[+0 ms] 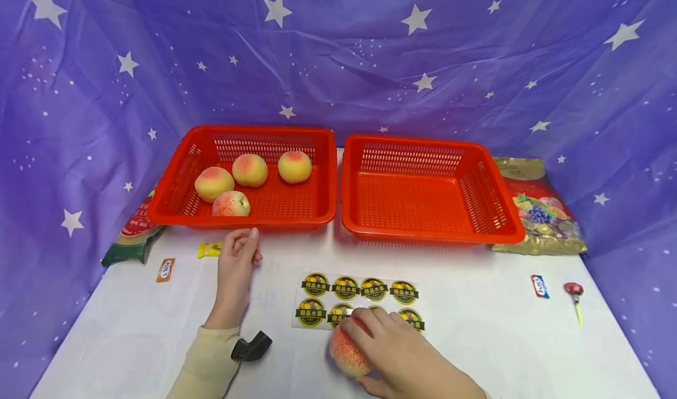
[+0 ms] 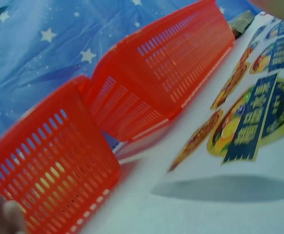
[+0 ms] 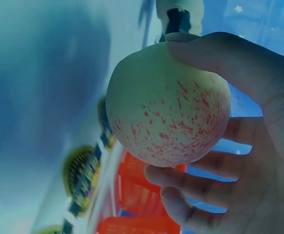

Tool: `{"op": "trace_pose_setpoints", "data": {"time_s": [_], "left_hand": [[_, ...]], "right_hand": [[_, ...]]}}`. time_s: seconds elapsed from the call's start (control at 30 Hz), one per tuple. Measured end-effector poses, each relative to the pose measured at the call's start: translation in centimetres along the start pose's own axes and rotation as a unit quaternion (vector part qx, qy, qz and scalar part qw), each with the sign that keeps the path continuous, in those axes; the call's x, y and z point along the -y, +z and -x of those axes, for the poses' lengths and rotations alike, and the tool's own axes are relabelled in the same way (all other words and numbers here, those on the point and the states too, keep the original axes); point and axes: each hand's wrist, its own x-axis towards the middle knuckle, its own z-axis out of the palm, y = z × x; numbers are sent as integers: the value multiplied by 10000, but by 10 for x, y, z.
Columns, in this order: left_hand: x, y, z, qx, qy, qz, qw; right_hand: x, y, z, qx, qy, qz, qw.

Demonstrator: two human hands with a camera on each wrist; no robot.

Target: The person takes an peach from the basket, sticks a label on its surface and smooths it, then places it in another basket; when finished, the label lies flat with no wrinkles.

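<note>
Right grip [image 1: 389,341] holds a speckled peach [image 1: 346,353], thumb on one side and fingers round the other, presumably so the round body cannot roll. Peach is by the near edge of the sticker sheet [image 1: 359,300], which lies flat on the desk [image 1: 476,311] just beyond this grip, probably for easy reach; contact between peach and desk cannot be told. Left grip [image 1: 238,264] holds nothing, fingers loosely bent, just before the front wall of the left basket [image 1: 275,220], whose sides likely keep its four peaches [image 1: 250,170] from rolling; right basket [image 1: 433,234] stands farther beyond the right grip
</note>
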Motion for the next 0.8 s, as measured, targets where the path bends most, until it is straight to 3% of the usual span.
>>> {"op": "trace_pose_setpoints", "data": {"time_s": [0.07,0.1,0.17,0.27,0.33,0.47,0.6,0.73,0.8], "left_hand": [[0,1,8,287,-106,-899,9955],[0,1,14,425,-113,-1493,9878],[-1,2,28,688,-54,-2661,9615],[-4,6,52,1027,139,-4049,9085],[-5,9,65,1183,104,-4379,8912],[-6,14,80,1286,8,-4561,8806],[-3,17,83,1268,-114,-4528,8825],[3,16,81,1325,-286,-4517,8818],[4,15,80,1354,-303,-4466,8839]], "right_hand": [[2,4,2,-2,-41,63,10000],[3,6,2,-2,-49,99,9999],[4,10,2,-12,-51,222,9997],[7,15,3,-128,-42,549,9984],[8,18,2,-284,-63,805,9963],[11,24,1,-652,-98,1127,9914],[15,27,-1,-964,-237,1233,9874],[18,25,-3,-950,-479,1154,9876],[17,23,-2,-742,-574,994,9906]]}}
